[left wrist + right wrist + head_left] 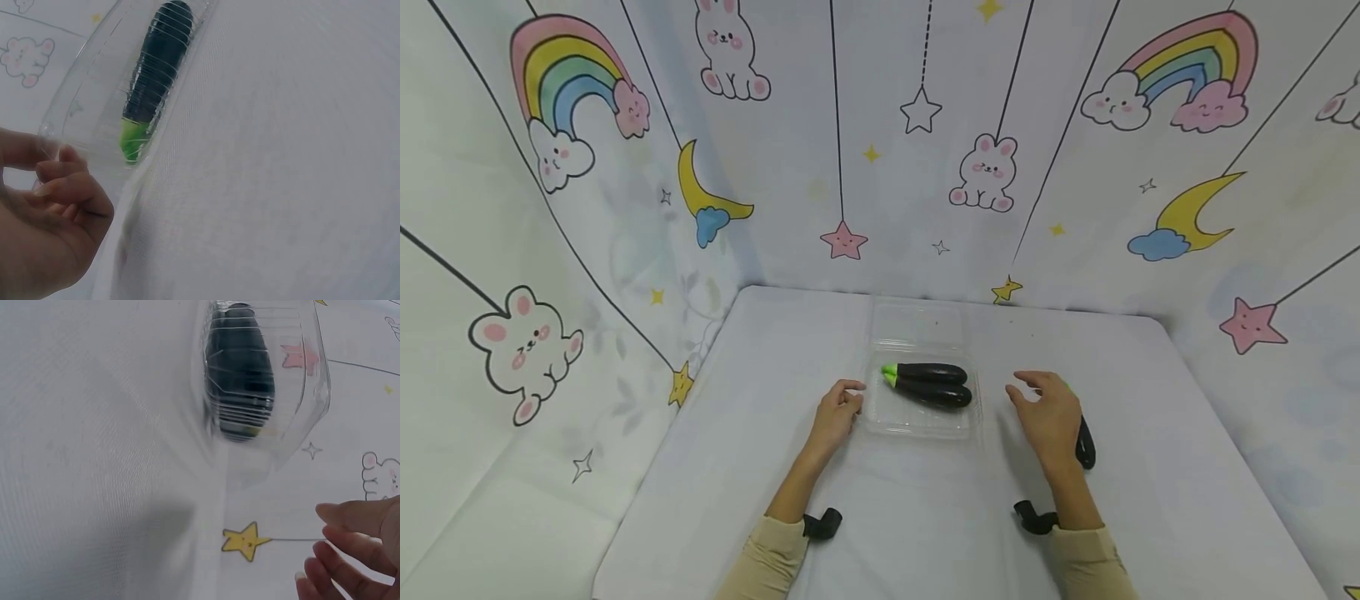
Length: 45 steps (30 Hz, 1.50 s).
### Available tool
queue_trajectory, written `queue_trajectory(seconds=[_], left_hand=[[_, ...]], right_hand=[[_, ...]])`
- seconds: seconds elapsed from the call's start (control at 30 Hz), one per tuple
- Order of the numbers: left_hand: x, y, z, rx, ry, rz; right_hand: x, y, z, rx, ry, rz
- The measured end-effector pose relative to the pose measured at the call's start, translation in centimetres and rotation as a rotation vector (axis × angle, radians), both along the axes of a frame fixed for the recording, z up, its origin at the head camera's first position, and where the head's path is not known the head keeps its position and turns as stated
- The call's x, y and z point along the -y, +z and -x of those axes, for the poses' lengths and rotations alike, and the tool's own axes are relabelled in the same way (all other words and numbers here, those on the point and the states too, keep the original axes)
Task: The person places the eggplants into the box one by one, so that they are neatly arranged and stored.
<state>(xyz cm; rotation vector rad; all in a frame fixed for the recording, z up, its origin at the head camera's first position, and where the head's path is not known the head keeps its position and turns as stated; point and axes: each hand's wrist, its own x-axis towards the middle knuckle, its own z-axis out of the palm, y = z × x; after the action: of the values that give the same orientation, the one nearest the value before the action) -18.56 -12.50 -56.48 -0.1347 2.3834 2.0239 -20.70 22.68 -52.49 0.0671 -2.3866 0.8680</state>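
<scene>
Pale backdrop (790,167), rainbow-and-bunny print; white table (1165,433).

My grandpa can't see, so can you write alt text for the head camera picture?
Two shiny dark eggplants lie side by side in an open clear container on a white table. A person's left hand is close beside the container; their right hand, on its other side, partly hides a third eggplant. Behind is a cartoon-patterned backdrop.

Left hand (835,414) and right hand (1051,419) extend forward, apart, loosely curved.
</scene>
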Motion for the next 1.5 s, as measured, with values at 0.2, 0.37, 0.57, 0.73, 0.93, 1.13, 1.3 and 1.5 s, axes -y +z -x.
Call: queue_trajectory(seconds=[0.2, 0.37, 0.57, 0.73, 0.93, 1.13, 1.3, 1.5], left_hand=[[-0.1, 0.0, 0.0, 0.005, 0.002, 0.003], [-0.2, -0.1, 0.0, 0.004, 0.001, 0.003], [-0.2, 0.1, -0.1, -0.002, 0.007, 0.004], [-0.3, 0.4, -0.1, 0.000, 0.005, 0.009], [-0.2, 0.8, -0.1, -0.004, 0.014, 0.005], [-0.3, 0.6, 0.0, -0.003, 0.005, 0.002], [-0.2, 0.6, -0.2, -0.005, 0.000, -0.001], [-0.3, 0.6, -0.2, -0.005, -0.009, 0.007]], right_hand=[[-1.2, -0.4, -0.2, 0.033, -0.088, 0.029], [-2.3, -0.2, -0.4, 0.091, -0.146, 0.030], [-4.3, 0.1, -0.5, 0.208, -0.160, 0.060], [-5.8, 0.3, -0.5, 0.300, -0.194, 0.037], [-6.7, 0.1, -0.2, 0.332, -0.221, 0.014], [-7.6, -0.3, -0.3, 0.478, -0.225, -0.019], [-8.4, -0.4, -0.7, 0.638, -0.191, -0.038], [-8.8, -0.7, -1.1, 0.704, -0.205, -0.049]])
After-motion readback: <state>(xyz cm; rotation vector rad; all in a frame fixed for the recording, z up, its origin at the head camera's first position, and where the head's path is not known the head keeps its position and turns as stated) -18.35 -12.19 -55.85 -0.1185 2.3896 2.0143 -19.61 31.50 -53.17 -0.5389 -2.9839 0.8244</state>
